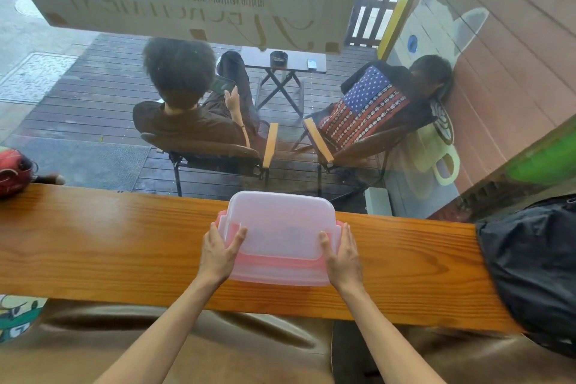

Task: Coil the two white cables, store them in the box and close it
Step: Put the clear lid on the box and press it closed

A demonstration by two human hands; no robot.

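A translucent plastic box [280,271] with a frosted lid [279,221] and pink side latches sits on the wooden counter [109,243], in the middle near the window. My left hand [219,248] grips its left side, thumb on top of the lid. My right hand [341,251] grips its right side the same way. The lid lies on the box. A dim shape shows through the lid; the white cables cannot be made out.
A black bag [530,268] lies on the counter's right end. A red object [12,170] sits at the far left edge. Behind the glass, two people sit in chairs by a small folding table [282,67]. A brown seat is below the counter.
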